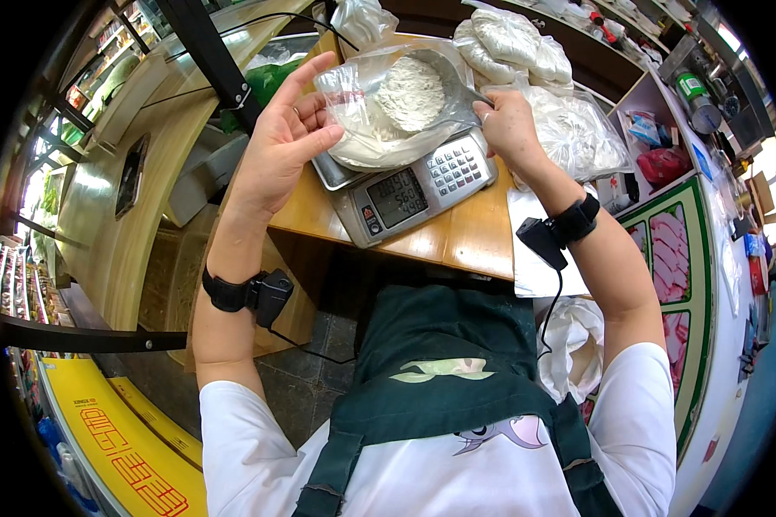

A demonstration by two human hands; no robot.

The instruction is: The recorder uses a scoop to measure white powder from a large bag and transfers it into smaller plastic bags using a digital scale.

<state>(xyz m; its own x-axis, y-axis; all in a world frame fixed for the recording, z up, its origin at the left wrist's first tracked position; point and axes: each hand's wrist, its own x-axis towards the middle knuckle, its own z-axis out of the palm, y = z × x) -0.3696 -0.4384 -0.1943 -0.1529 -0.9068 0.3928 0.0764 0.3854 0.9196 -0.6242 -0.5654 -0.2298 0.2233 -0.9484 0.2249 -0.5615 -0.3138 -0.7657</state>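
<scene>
My right hand grips the handle of a metal scoop. The scoop bears a heap of white powder, probably flour, and is at the mouth of a clear plastic bag. More white powder shows inside the bag. My left hand is at the bag's left side, thumb and index finger spread apart; its fingertips are close to or against the plastic, and some are partly hidden. Below the bag is a digital scale with a lit display and keypad. The bag hides most of its metal pan.
The scale stands on a wooden table. Filled bags of white powder are piled behind, with another large clear bag at right. A black metal post rises at left. A phone lies on the wooden counter.
</scene>
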